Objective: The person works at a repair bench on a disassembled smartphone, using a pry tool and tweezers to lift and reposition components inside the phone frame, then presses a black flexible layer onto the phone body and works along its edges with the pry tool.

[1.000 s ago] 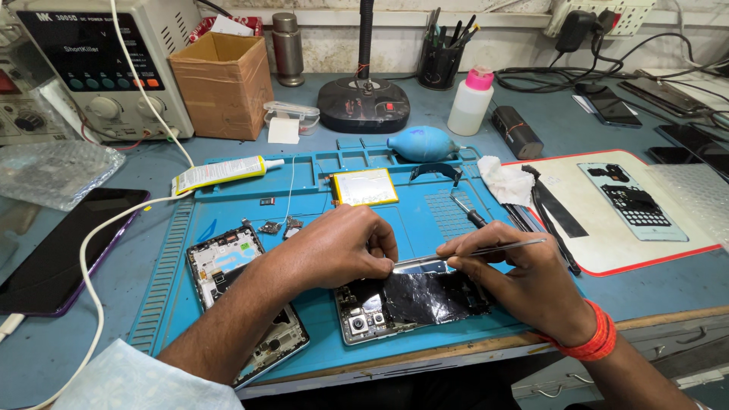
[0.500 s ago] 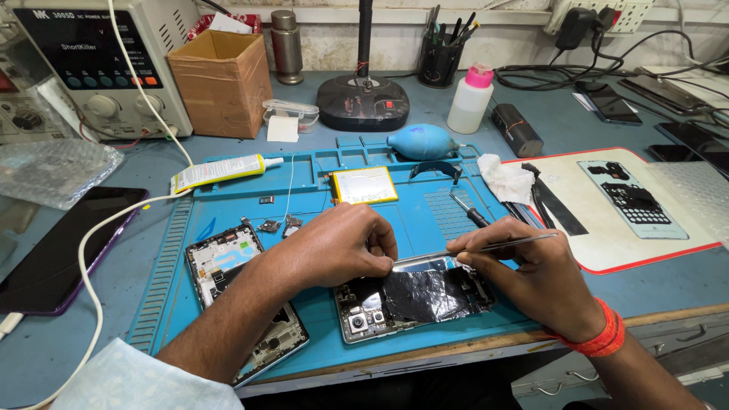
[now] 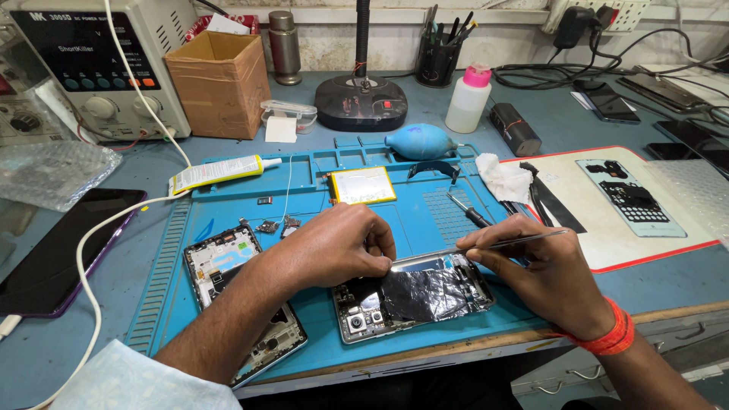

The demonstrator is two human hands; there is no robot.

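Observation:
An opened phone (image 3: pixel 414 298) with a crinkled black foil sheet over its insides lies on the blue work mat (image 3: pixel 319 205), camera end towards me. My left hand (image 3: pixel 334 243) rests on the phone's upper left edge, fingertips pinching at the foil's edge. My right hand (image 3: pixel 543 273) holds thin metal tweezers (image 3: pixel 501 243), their tips pointing left to the phone's top edge near my left fingertips. An orange band circles my right wrist.
A second opened phone frame (image 3: pixel 228 266) lies left on the mat, with a flat battery (image 3: pixel 363 184), glue tube (image 3: pixel 216 172), blue air blower (image 3: pixel 420 141) and screwdriver (image 3: pixel 469 211) behind. A cardboard box (image 3: pixel 220 72), power supply (image 3: pixel 91 68), white bottle (image 3: pixel 467 99) and dark tablet (image 3: pixel 61 254) surround it.
My right hand with the tweezers has shifted slightly up and left along the phone's top edge. My left hand stays pressed on the phone.

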